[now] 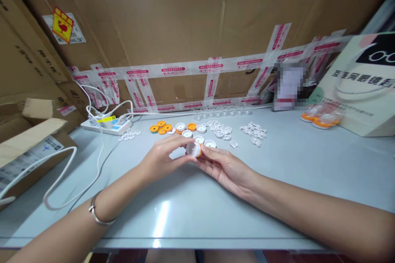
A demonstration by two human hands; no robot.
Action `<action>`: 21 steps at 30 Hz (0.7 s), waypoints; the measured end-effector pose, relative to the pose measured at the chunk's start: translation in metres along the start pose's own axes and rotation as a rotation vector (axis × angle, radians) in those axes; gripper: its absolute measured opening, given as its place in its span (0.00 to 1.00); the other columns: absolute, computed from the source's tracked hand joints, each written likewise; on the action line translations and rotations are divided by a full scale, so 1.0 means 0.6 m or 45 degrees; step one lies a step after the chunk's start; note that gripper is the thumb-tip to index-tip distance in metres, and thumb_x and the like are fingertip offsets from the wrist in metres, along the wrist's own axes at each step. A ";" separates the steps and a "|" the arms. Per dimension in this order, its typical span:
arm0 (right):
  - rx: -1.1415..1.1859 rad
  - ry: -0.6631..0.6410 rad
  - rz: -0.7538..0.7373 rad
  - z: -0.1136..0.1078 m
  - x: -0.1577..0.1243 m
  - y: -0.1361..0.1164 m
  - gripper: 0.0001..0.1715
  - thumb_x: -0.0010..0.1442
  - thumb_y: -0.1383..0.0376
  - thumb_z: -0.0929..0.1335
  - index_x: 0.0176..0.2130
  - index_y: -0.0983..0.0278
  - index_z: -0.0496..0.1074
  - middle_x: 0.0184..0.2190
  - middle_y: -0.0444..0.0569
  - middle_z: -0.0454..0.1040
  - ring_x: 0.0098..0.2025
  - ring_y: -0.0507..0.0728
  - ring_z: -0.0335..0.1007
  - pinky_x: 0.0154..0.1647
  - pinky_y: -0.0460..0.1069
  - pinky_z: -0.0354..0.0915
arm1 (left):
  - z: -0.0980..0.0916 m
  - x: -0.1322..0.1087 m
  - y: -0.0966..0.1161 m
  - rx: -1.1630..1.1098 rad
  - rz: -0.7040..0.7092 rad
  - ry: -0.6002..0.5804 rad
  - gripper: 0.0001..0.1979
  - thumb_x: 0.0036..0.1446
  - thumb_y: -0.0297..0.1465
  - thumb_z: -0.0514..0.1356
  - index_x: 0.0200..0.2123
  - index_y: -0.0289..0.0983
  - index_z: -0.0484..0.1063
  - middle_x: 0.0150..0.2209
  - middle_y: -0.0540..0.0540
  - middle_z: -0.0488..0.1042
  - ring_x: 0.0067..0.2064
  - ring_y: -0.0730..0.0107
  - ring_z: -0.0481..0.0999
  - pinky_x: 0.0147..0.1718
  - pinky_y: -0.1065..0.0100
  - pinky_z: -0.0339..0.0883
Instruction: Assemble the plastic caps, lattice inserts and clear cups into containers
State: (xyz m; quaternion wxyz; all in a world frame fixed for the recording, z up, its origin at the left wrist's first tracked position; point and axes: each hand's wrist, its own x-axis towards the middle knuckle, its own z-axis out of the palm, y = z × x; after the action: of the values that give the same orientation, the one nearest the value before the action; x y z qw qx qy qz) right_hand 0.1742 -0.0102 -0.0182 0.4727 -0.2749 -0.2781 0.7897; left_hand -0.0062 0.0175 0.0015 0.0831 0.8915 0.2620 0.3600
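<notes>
Above the middle of the table, both hands meet on a small round case (194, 149) with a clear cup-like part and an orange rim. My left hand (162, 157) pinches its clear side between thumb and fingers. On the orange side, my right hand (226, 168) grips it with the thumb on top and the fingers beneath. Just behind lie white round caps (210, 144) and orange round caps (167, 128). White openwork plastic pieces (219, 130) are heaped to their right, with more small white parts (254, 130) further right. Clear cups (222, 111) stand in a row at the back.
A white power strip (106, 125) with cables and small white discs (129, 134) lie left. An open cardboard box (33, 152) stands at the far left. Right are a phone (290, 86), orange-and-clear assembled pieces (321, 117) and a paper bag (367, 90). Large cardboard (173, 20) walls the back.
</notes>
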 end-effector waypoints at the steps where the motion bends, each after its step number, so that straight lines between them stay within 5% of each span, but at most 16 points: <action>1: -0.008 0.015 0.004 0.000 0.000 0.001 0.09 0.49 0.64 0.73 0.30 0.68 0.77 0.29 0.48 0.76 0.35 0.50 0.73 0.49 0.46 0.67 | 0.001 -0.001 0.001 0.021 0.019 0.004 0.15 0.54 0.32 0.61 0.45 0.35 0.70 0.40 0.41 0.77 0.41 0.67 0.76 0.43 0.64 0.70; 10: 0.001 0.115 0.020 0.003 -0.001 0.001 0.09 0.47 0.66 0.74 0.29 0.69 0.77 0.27 0.48 0.77 0.33 0.49 0.73 0.43 0.44 0.69 | 0.009 -0.005 0.006 0.276 0.219 0.039 0.11 0.55 0.29 0.59 0.43 0.34 0.70 0.39 0.40 0.77 0.41 0.64 0.76 0.39 0.65 0.72; 21: 0.059 0.236 0.007 0.010 0.003 -0.001 0.06 0.54 0.69 0.69 0.32 0.70 0.76 0.30 0.51 0.78 0.33 0.50 0.74 0.39 0.43 0.71 | 0.015 0.001 0.019 -0.027 -0.222 0.038 0.14 0.52 0.31 0.62 0.43 0.34 0.69 0.37 0.44 0.77 0.37 0.69 0.76 0.40 0.67 0.71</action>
State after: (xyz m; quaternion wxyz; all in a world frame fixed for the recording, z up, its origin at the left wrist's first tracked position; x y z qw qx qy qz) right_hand 0.1698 -0.0095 -0.0141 0.5004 -0.3367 -0.2141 0.7683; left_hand 0.0048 0.0084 -0.0006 0.1198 0.8590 0.3359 0.3673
